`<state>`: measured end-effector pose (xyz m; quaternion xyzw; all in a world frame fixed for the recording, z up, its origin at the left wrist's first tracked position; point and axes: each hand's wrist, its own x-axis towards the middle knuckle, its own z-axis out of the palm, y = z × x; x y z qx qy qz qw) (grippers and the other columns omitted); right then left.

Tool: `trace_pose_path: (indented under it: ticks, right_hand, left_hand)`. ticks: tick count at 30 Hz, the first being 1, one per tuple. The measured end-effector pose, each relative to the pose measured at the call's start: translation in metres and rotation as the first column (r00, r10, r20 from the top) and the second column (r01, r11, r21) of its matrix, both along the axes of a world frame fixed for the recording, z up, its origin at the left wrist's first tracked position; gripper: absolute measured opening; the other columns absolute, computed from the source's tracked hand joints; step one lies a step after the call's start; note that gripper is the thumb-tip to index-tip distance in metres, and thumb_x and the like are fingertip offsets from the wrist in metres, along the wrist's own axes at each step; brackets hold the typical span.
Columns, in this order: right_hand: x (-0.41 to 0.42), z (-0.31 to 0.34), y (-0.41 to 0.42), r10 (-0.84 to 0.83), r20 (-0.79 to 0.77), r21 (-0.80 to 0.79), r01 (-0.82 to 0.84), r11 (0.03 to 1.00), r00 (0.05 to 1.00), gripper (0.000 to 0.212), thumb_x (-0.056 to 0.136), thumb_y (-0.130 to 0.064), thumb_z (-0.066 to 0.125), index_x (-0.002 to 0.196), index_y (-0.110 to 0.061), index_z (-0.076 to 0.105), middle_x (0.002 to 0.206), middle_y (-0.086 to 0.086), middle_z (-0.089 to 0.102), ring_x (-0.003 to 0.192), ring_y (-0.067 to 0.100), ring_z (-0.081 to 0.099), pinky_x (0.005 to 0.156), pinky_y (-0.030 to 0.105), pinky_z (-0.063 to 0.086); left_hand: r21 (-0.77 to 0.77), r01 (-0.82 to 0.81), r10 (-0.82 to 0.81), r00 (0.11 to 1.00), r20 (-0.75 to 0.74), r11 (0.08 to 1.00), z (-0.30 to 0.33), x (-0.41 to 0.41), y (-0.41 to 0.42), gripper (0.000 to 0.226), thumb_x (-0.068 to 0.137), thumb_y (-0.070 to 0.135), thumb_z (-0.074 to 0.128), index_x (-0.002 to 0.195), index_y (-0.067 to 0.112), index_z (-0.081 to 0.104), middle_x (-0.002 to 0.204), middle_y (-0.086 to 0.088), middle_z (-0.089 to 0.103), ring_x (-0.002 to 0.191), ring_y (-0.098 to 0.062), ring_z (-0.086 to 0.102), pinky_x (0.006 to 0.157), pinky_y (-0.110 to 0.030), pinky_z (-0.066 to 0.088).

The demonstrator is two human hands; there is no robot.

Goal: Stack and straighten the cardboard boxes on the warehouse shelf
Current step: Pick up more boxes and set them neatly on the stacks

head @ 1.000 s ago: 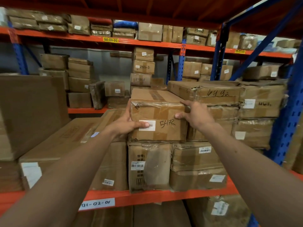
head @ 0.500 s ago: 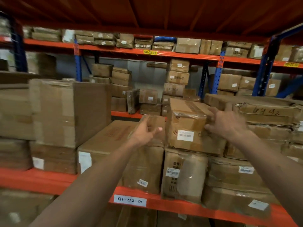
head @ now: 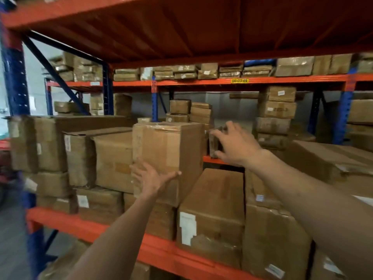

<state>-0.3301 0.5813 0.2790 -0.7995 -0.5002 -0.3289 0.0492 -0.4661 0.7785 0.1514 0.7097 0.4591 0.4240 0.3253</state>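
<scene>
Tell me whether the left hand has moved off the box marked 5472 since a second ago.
Yes. The left hand now presses a taller box further left along the orange shelf beam; the marked box is out of view.

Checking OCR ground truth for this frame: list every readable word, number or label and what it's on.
"00-03-01": yellow tag on the orange upper shelf beam.
Dark marking on the stacked box at the back: blurred, unreadable.
White stickers on the front low box: print too blurred to read.
Other box labels: too small or blurred.
</scene>
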Motion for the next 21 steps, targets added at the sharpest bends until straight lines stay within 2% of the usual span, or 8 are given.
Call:
trace_pose_path:
  ticks: [5, 7, 9, 12, 16, 21]
  right_hand:
    - [-0.036, 0.009, 0.109, 0.124, 0.022, 0.045, -0.125, 0.991, 0.992, 0.069, 0.092, -0.046, 0.06, 0.152, -0.028, 0.032, 0.154, 0.017, 0.027, 0.142, 0.035, 0.025, 0.111, 0.049, 0.032]
    - [-0.04, 0.01, 0.142, 0.151, -0.029, 0.069, -0.149, 0.986, 0.988, 0.072, 0.092, -0.05, 0.059, 0.153, -0.028, 0.029, 0.157, 0.014, 0.025, 0.145, 0.034, 0.02, 0.114, 0.05, 0.027]
    - [-0.037, 0.005, 0.165, 0.152, -0.135, 0.068, -0.144, 0.987, 0.979, 0.076, 0.091, -0.056, 0.058, 0.154, -0.028, 0.026, 0.157, 0.013, 0.026, 0.145, 0.034, 0.021, 0.115, 0.052, 0.028]
    - [-0.028, -0.004, 0.176, 0.149, -0.254, 0.173, -0.107, 0.979, 0.956, 0.081, 0.085, -0.063, 0.06, 0.148, -0.022, 0.032, 0.147, 0.011, 0.037, 0.136, 0.033, 0.034, 0.104, 0.05, 0.04]
    - [-0.02, -0.015, 0.168, 0.192, -0.207, 0.303, -0.123, 0.945, 0.959, 0.08, 0.08, -0.066, 0.063, 0.137, -0.016, 0.037, 0.136, 0.007, 0.045, 0.124, 0.027, 0.042, 0.093, 0.041, 0.042]
    - [-0.009, -0.018, 0.152, 0.169, -0.205, 0.383, -0.08, 0.92, 0.964, 0.079, 0.075, -0.068, 0.066, 0.127, -0.016, 0.041, 0.118, 0.002, 0.044, 0.104, 0.019, 0.044, 0.08, 0.033, 0.039]
  left_hand:
    - [0.064, 0.09, -0.088, 0.995, -0.04, 0.994, -0.007, 0.004, 0.06, 0.167, 0.042, 0.079, 0.083, 0.147, 0.027, -0.036, 0.162, -0.023, -0.018, 0.151, -0.046, -0.009, 0.121, -0.064, 0.005]
    - [0.098, 0.092, -0.086, 0.994, -0.062, 0.991, -0.01, 0.009, 0.071, 0.167, 0.041, 0.08, 0.083, 0.143, 0.031, -0.04, 0.161, -0.025, -0.016, 0.15, -0.047, -0.005, 0.121, -0.062, 0.007]
    - [0.132, 0.101, -0.096, 0.995, -0.039, 0.986, -0.013, 0.012, 0.078, 0.166, 0.041, 0.078, 0.085, 0.141, 0.036, -0.041, 0.159, -0.027, -0.011, 0.148, -0.048, 0.0, 0.12, -0.062, 0.011]
    - [0.16, 0.142, -0.144, 0.99, -0.001, 0.977, -0.013, 0.009, 0.08, 0.163, 0.042, 0.073, 0.088, 0.144, 0.042, -0.035, 0.158, -0.026, -0.01, 0.146, -0.05, 0.003, 0.117, -0.065, 0.016]
    - [0.251, 0.117, -0.119, 0.993, -0.006, 0.961, -0.012, 0.01, 0.074, 0.162, 0.037, 0.081, 0.082, 0.15, 0.039, -0.027, 0.156, -0.03, -0.003, 0.143, -0.051, 0.01, 0.117, -0.064, 0.017]
    - [0.312, 0.181, -0.175, 0.983, -0.049, 0.933, -0.005, 0.015, 0.059, 0.16, 0.044, 0.074, 0.087, 0.152, 0.038, -0.026, 0.156, -0.031, -0.014, 0.146, -0.048, -0.004, 0.12, -0.061, 0.008]
